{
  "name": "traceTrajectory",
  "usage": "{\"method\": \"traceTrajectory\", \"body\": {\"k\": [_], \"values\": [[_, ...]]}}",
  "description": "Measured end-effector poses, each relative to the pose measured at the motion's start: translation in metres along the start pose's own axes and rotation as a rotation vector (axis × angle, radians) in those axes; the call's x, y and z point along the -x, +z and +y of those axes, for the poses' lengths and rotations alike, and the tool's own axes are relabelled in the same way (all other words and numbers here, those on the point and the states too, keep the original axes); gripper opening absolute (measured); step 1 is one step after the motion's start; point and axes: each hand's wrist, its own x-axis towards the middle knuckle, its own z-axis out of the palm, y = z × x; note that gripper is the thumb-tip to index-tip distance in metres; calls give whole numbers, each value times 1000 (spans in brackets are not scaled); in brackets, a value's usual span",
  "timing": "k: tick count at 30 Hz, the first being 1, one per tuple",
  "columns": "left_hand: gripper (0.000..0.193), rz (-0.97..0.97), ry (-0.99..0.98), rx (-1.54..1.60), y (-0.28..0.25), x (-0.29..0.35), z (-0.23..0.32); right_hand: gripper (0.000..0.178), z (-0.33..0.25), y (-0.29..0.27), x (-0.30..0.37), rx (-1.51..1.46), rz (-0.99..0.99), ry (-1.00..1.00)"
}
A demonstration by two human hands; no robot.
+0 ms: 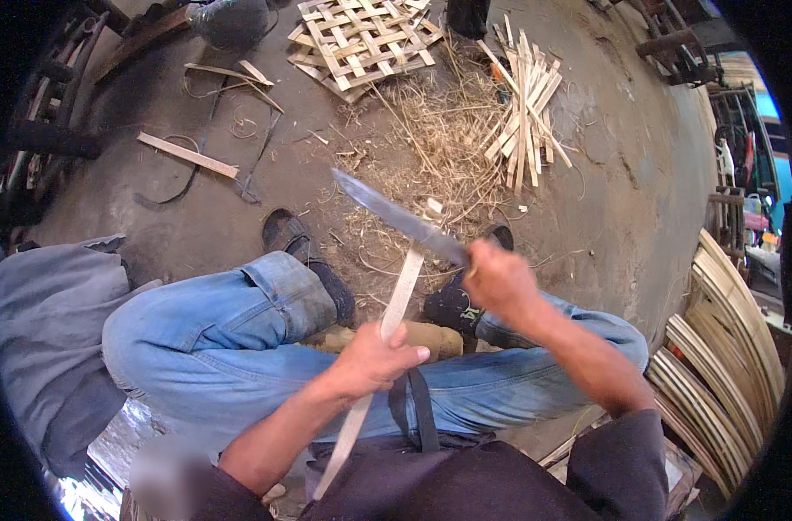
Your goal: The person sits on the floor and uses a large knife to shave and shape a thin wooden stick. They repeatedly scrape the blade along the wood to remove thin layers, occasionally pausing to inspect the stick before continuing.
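Observation:
My left hand is closed around a long, pale, flat strip that looks like split bamboo. The strip runs from near my lap up and away between my knees. In my right hand is a knife with a long metal blade; its handle is mostly hidden by my fingers. The blade lies across the far end of the strip, its tip pointing to the far left. A small pale chip shows just beyond the blade, and whether it is still joined to the strip I cannot tell.
Shavings are heaped ahead of my feet. Beyond them lie woven lattice panels and crossed loose strips. A single strip is at the left. Long strips are stacked at the right, and grey cloth hangs beside my left knee.

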Motion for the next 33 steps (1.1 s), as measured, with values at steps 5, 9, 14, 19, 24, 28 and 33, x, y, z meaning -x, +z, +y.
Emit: {"method": "traceTrajectory", "body": {"k": [5,9,14,19,24,28,33], "values": [[40,-44,-76,113,1,14,-6,13,34,-12,-16,236,-44,-253],[40,-44,-60,163,8,6,2,18,-18,-9,7,-60,-48,-295],[40,-48,-29,143,5,-7,6,14,21,-1,-9,14,42,-11],[39,-115,-114,184,13,2,-3,12,62,2,-8,309,15,-248],[38,-100,-124,207,1,-3,0,6,-9,-19,12,64,-88,-350],[37,-139,-112,234,5,-10,7,5,29,-22,-15,57,-50,-17],[35,-170,-122,201,-2,-6,7,6,8,-35,6,176,-194,-246]]}}
